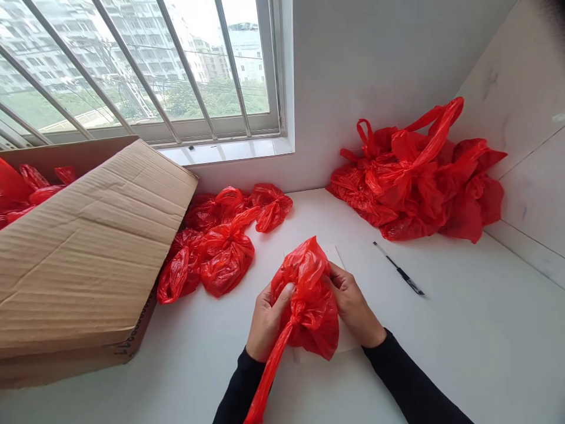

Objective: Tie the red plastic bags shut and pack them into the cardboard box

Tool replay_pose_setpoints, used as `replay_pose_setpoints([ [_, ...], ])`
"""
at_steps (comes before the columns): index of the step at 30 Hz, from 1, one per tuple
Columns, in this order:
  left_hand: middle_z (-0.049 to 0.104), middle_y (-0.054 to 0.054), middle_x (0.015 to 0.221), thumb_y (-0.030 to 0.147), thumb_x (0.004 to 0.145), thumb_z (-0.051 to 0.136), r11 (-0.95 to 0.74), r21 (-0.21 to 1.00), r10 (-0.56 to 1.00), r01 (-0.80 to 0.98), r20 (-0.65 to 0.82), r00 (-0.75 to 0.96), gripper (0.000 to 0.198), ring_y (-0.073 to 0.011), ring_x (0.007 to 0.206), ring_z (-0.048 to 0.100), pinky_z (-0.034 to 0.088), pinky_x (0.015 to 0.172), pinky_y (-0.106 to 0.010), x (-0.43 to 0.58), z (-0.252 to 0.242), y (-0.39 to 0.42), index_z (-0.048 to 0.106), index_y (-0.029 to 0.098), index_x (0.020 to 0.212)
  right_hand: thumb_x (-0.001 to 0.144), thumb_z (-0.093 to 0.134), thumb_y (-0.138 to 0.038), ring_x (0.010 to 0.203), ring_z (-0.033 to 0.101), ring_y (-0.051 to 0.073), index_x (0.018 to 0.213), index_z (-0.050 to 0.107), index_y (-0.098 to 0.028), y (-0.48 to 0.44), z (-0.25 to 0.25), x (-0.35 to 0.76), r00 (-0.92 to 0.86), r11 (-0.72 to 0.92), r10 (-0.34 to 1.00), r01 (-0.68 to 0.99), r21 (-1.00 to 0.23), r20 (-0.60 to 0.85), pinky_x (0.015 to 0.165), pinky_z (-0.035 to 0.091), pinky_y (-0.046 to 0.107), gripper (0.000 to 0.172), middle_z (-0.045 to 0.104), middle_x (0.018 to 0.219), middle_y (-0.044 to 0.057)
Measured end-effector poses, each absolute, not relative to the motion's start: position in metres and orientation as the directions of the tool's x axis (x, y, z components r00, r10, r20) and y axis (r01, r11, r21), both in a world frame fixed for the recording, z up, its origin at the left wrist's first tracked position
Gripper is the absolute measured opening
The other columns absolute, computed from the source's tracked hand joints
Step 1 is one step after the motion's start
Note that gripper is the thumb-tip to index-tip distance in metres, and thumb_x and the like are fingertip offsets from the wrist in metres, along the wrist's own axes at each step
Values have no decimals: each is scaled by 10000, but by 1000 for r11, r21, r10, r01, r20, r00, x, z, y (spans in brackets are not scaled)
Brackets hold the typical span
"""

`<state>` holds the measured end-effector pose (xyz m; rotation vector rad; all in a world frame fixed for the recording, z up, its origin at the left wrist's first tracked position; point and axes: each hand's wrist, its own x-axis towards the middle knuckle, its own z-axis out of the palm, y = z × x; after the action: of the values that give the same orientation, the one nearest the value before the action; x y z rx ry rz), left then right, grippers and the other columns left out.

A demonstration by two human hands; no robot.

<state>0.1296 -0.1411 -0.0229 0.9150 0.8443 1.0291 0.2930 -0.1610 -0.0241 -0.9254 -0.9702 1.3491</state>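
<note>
Above the smooth white tabletop [477, 347], right of the brown, boxy cardboard carton [88, 247], the left hand [266, 321] and right hand [356, 307] grip a rounded, thin red plastic bag [312, 294], which could tear if either tugs hard at its knot [296, 317].

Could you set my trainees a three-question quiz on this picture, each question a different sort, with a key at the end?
1. Multiple choice. What do the left hand and the right hand hold between them?
A) a glass jar
B) a knotted red bag
C) a folded towel

2. True or false? The pen is touching the knotted red bag.

3. Fill in the missing word. Of the two hands, the one nearer the cardboard box is the ____ hand.

Key
1. B: the fingers of both hands grip its sides.
2. False: the pen lies apart from it, on the white tabletop.
3. left
</note>
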Motion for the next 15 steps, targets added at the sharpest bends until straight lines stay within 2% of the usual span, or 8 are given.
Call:
replay_pose_setpoints([
  [3,765,-102,1064,430,808,793,221,919,949,-326,-125,291,449,-259,921,710,545,842,-332,130,-20,-143,740,176,1174,895,715,-509,851,630,203,1078,713,-227,-162,-21,292,-58,-2,998,-350,-937,20,762,523,313,336,710,989,37],
  [6,766,-115,1077,420,795,808,183,941,968,-286,-122,220,446,-281,980,710,550,872,-344,128,-19,-142,749,159,1152,925,677,-517,881,624,197,1144,695,-244,-163,-19,291,-64,3,998,-337,-942,26,817,523,321,350,698,1031,39],
  [8,764,-106,1095,430,787,816,179,930,978,-322,-132,162,473,-273,992,712,549,896,-344,127,-21,-139,738,175,1178,949,639,-523,861,612,188,1169,686,-249,-162,-21,291,-89,-6,996,-308,-951,23,851,518,331,354,686,1009,35],
  [12,774,-77,1036,448,750,846,278,848,960,-451,-246,130,521,-252,942,727,569,864,-345,125,-25,-137,719,206,1193,915,702,-494,740,565,159,1091,702,-233,-161,-26,291,-144,-11,989,-264,-964,28,799,510,317,314,653,900,8],
  [15,775,-58,959,478,754,836,293,823,955,-486,-278,105,534,-245,912,732,582,833,-348,127,-27,-138,706,210,1197,980,605,-501,861,606,180,1129,662,-236,-163,-25,291,-85,-10,996,-285,-958,14,834,502,315,309,670,1005,29],
])
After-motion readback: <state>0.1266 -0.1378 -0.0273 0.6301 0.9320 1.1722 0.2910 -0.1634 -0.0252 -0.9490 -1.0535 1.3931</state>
